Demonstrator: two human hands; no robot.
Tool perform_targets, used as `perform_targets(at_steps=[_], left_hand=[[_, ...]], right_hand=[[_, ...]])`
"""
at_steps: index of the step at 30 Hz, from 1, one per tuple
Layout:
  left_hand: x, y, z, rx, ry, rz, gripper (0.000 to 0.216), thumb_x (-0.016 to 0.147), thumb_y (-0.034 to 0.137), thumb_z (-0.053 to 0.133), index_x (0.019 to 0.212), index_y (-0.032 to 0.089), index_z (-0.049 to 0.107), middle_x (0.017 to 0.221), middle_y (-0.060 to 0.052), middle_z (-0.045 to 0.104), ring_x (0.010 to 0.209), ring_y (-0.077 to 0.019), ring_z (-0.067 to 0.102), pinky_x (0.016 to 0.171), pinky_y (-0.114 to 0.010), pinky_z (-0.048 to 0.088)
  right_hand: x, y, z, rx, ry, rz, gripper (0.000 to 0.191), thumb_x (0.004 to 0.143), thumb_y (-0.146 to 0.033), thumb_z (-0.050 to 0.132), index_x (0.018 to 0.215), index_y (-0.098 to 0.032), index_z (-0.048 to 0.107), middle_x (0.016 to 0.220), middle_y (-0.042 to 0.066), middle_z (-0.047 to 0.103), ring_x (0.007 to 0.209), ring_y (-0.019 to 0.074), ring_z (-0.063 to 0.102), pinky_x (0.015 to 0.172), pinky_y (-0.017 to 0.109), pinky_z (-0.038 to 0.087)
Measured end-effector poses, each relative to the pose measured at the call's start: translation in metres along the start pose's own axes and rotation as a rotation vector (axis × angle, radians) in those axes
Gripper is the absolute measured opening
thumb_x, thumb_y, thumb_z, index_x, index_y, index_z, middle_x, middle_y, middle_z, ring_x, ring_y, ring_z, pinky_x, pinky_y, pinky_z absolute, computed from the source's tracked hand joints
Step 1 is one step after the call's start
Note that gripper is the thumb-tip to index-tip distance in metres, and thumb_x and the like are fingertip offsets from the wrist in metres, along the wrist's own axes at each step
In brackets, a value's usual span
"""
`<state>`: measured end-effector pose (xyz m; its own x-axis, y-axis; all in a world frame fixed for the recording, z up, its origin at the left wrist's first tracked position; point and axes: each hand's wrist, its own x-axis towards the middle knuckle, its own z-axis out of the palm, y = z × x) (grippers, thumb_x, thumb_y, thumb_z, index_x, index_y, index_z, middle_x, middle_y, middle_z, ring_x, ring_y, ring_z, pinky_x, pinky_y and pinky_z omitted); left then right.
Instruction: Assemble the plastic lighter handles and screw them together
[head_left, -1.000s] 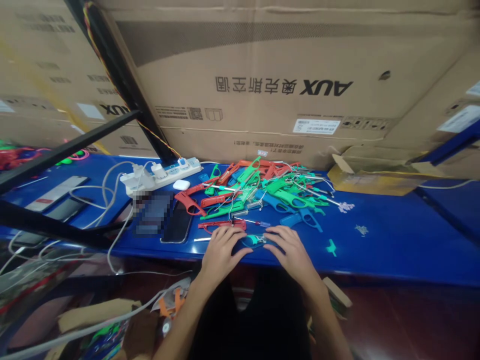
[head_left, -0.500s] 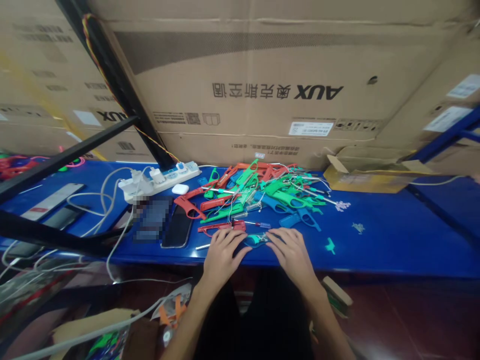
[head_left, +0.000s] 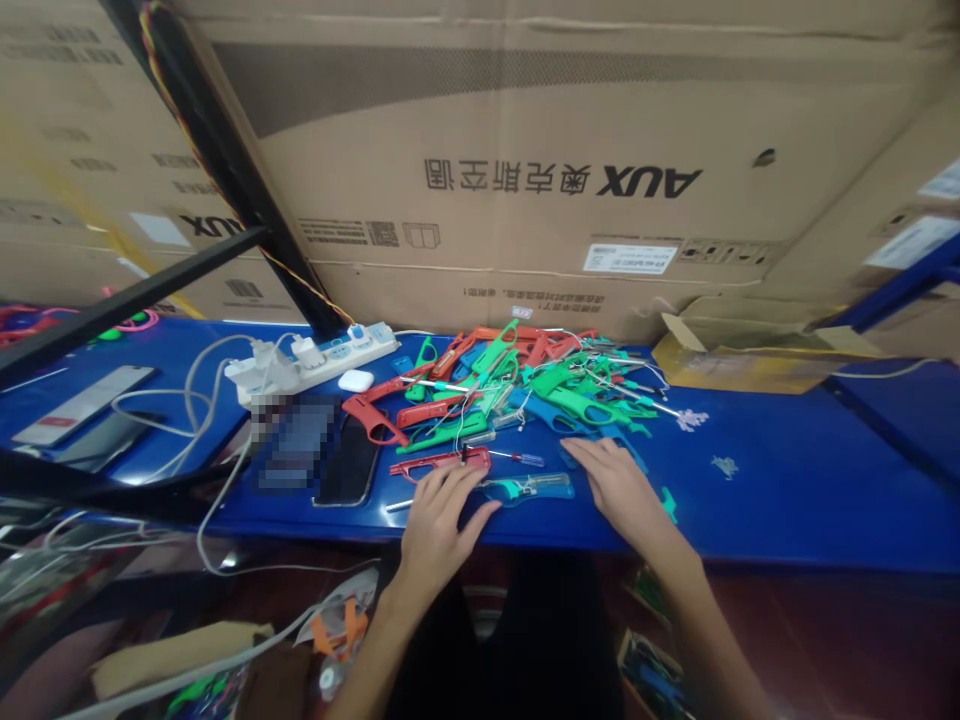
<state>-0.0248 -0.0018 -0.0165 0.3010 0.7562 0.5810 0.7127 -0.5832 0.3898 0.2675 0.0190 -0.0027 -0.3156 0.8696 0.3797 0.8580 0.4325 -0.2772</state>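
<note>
My left hand (head_left: 442,515) is closed around the barrel end of a blue long-nosed lighter body (head_left: 551,487) near the table's front edge. A metal rod (head_left: 399,506) pokes out left of that hand; a teal part and a clear tube lie in the body. My right hand (head_left: 619,490) stretches its fingers over a blue casing piece (head_left: 634,455) at the edge of the pile; its thumb is hidden. Behind the left fingers lies a red casing (head_left: 405,466), with a small screwdriver (head_left: 529,460) beside it. Red, green and blue lighter parts (head_left: 577,395) are heaped beyond.
Left of the pile are phones (head_left: 349,460), a white earbud case (head_left: 355,381) and a power strip (head_left: 360,350) with loose cables. An open carton (head_left: 765,365) stands at the back right. Small pale pieces (head_left: 724,467) and a green part (head_left: 668,504) lie at the right.
My right hand has let go of the blue lighter body and moved right and away from me, to the blue casing piece. My left hand keeps its hold.
</note>
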Motion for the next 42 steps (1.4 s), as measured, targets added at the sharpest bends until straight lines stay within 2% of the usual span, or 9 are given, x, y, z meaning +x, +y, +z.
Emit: perform_targets(at_steps=[8, 12, 15, 17, 21, 23, 28, 35, 42], left_hand=[[0.002, 0.001, 0.000, -0.040, -0.003, -0.042, 0.034, 0.097, 0.029, 0.068, 0.131, 0.024, 0.062, 0.122, -0.007, 0.075, 0.117, -0.0287, 0.063, 0.100, -0.045, 0.048], [0.004, 0.003, -0.001, -0.082, 0.023, -0.077, 0.027, 0.101, 0.021, 0.060, 0.127, 0.025, 0.064, 0.120, -0.006, 0.074, 0.114, -0.0262, 0.063, 0.100, -0.044, 0.048], [0.006, 0.003, -0.003, -0.110, 0.039, -0.121, 0.024, 0.103, 0.017, 0.056, 0.123, 0.025, 0.065, 0.118, -0.006, 0.073, 0.111, -0.0247, 0.062, 0.099, -0.044, 0.048], [0.006, 0.001, -0.007, -0.110, 0.024, -0.131, 0.020, 0.102, 0.018, 0.057, 0.119, 0.025, 0.067, 0.117, -0.006, 0.072, 0.110, -0.0248, 0.061, 0.099, -0.045, 0.047], [0.004, -0.006, -0.016, -0.056, 0.011, -0.102, 0.018, 0.101, 0.020, 0.060, 0.115, 0.026, 0.071, 0.115, -0.005, 0.073, 0.109, -0.0254, 0.060, 0.098, -0.045, 0.047], [0.003, -0.008, -0.018, -0.025, 0.003, -0.081, 0.020, 0.101, 0.021, 0.060, 0.117, 0.026, 0.072, 0.116, -0.005, 0.073, 0.107, -0.0257, 0.060, 0.096, -0.045, 0.047], [0.002, -0.011, -0.016, 0.015, -0.008, -0.066, 0.020, 0.100, 0.020, 0.061, 0.116, 0.026, 0.073, 0.116, -0.005, 0.074, 0.106, -0.0263, 0.059, 0.094, -0.045, 0.047], [0.006, -0.015, -0.013, -0.032, -0.058, -0.088, 0.013, 0.099, 0.023, 0.065, 0.103, 0.027, 0.076, 0.112, -0.003, 0.075, 0.104, -0.0258, 0.060, 0.089, -0.044, 0.045], [0.017, -0.013, -0.019, -0.003, -0.242, -0.176, 0.008, 0.097, 0.025, 0.069, 0.099, 0.027, 0.076, 0.111, -0.002, 0.074, 0.104, -0.0256, 0.058, 0.089, -0.043, 0.041]], right_hand=[[0.017, -0.015, -0.034, 0.075, -0.025, -0.062, 0.045, 0.101, -0.015, 0.044, 0.140, -0.027, 0.062, 0.129, 0.010, 0.067, 0.116, 0.0267, 0.064, 0.100, 0.047, 0.056], [0.008, -0.036, -0.048, 0.261, 0.251, 0.056, 0.041, 0.101, -0.027, 0.058, 0.142, -0.033, 0.059, 0.124, 0.010, 0.067, 0.113, 0.0264, 0.067, 0.097, 0.045, 0.058], [-0.002, -0.047, -0.037, 0.451, 0.520, 0.216, 0.047, 0.094, -0.030, 0.070, 0.139, -0.031, 0.058, 0.121, 0.011, 0.065, 0.112, 0.0277, 0.066, 0.091, 0.045, 0.060], [-0.007, -0.050, -0.022, 0.596, 0.589, 0.318, 0.042, 0.092, -0.031, 0.072, 0.133, -0.028, 0.061, 0.121, 0.012, 0.064, 0.109, 0.0279, 0.067, 0.085, 0.043, 0.061], [-0.014, -0.047, 0.009, 0.897, 0.491, 0.532, 0.034, 0.090, -0.035, 0.071, 0.122, -0.024, 0.062, 0.112, 0.011, 0.069, 0.074, 0.0210, 0.068, 0.063, 0.036, 0.060], [-0.016, -0.043, 0.019, 0.970, 0.490, 0.590, 0.034, 0.090, -0.035, 0.071, 0.121, -0.024, 0.060, 0.111, 0.010, 0.069, 0.064, 0.0172, 0.064, 0.060, 0.036, 0.060], [-0.017, -0.038, 0.026, 1.033, 0.499, 0.633, 0.033, 0.093, -0.037, 0.068, 0.121, -0.025, 0.056, 0.122, 0.012, 0.065, 0.067, 0.0165, 0.066, 0.066, 0.038, 0.061], [-0.013, -0.039, 0.022, 1.151, 0.412, 0.633, 0.035, 0.083, -0.037, 0.079, 0.108, -0.025, 0.059, 0.111, 0.008, 0.071, 0.076, 0.0191, 0.070, 0.067, 0.035, 0.061], [-0.009, -0.046, 0.015, 1.236, 0.274, 0.649, 0.030, 0.084, -0.035, 0.079, 0.107, -0.024, 0.062, 0.111, 0.004, 0.070, 0.058, 0.0113, 0.066, 0.056, 0.029, 0.058]])
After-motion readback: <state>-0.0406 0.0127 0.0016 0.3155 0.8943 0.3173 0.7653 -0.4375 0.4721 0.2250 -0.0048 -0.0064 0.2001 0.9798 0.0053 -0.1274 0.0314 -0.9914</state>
